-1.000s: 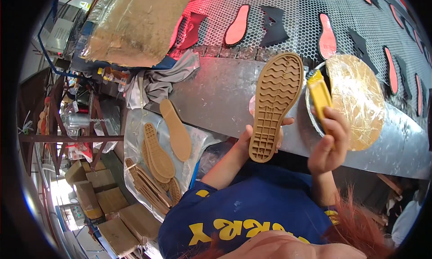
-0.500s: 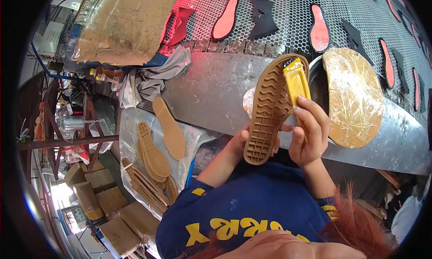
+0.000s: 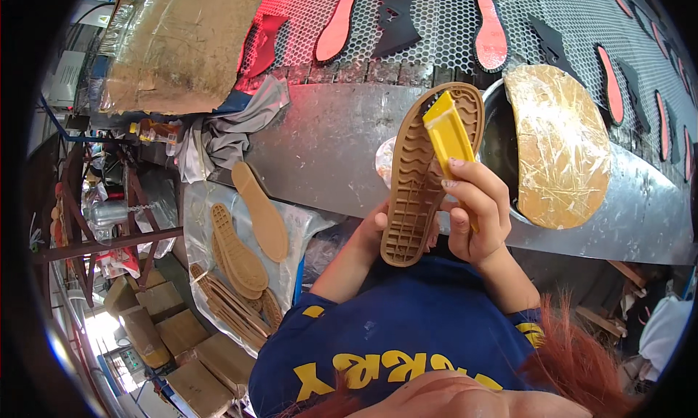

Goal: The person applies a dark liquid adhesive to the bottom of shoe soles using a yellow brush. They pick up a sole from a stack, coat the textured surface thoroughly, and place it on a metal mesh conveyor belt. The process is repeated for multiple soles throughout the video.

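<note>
A brown shoe sole (image 3: 411,200) is held upright in front of my chest, its wavy, gridded tread facing me. My left hand (image 3: 372,229) grips its lower left edge, with some fingers hidden behind it. In my right hand (image 3: 480,207) is a brush (image 3: 452,138) with a flat yellow handle. Its dark bristle end lies over the upper part of the sole; whether it touches the surface I cannot tell. Just right of the sole, a round metal pot (image 3: 500,127) is mostly covered by a tape-wrapped cardboard lid (image 3: 560,149).
Pink insoles (image 3: 491,36) and black cut pieces (image 3: 396,25) lie on the mesh conveyor (image 3: 443,25) beyond the metal ledge (image 3: 320,142). More brown soles (image 3: 262,214) rest on plastic sheeting at left, near a grey cloth (image 3: 233,131). Cardboard boxes (image 3: 182,327) stand on the lower left.
The yellow brush has tilted and shifted left across the sole's upper part. The sole stays in my left hand. The whole view has shifted slightly.
</note>
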Tool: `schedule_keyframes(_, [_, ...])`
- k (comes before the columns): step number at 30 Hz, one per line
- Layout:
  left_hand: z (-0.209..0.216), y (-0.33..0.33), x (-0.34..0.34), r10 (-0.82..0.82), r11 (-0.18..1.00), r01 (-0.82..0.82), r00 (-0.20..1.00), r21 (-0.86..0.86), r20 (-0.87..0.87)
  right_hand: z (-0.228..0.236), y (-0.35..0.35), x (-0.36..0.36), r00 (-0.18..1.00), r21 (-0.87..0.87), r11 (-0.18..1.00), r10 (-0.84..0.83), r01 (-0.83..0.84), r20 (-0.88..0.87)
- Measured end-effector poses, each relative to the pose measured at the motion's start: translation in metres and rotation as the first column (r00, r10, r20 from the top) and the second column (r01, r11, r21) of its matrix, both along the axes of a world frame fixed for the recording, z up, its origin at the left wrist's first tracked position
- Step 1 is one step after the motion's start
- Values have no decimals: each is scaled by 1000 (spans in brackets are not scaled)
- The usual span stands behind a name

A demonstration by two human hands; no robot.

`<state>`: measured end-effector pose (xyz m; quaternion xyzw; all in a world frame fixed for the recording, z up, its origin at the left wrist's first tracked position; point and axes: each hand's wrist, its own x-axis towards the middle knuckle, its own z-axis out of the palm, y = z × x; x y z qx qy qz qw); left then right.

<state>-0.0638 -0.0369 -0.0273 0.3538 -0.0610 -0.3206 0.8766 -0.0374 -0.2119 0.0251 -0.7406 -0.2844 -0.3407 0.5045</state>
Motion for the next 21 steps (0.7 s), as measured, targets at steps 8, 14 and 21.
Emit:
schedule_keyframes(8, [-9,3,3,-32,999,32,999,-25,21,-6,-3,-2,982,20,983,184,-184,-35])
schedule_keyframes(14, [-1,-1,-4,93,995,-94,995,-18,-38,-8,-2,-8,958,65,964,263,-257,-111])
schedule_keyframes(21, [-15,-10,5,238,969,-234,970,84,-41,-7,-5,-17,937,101,944,325,-314,-130])
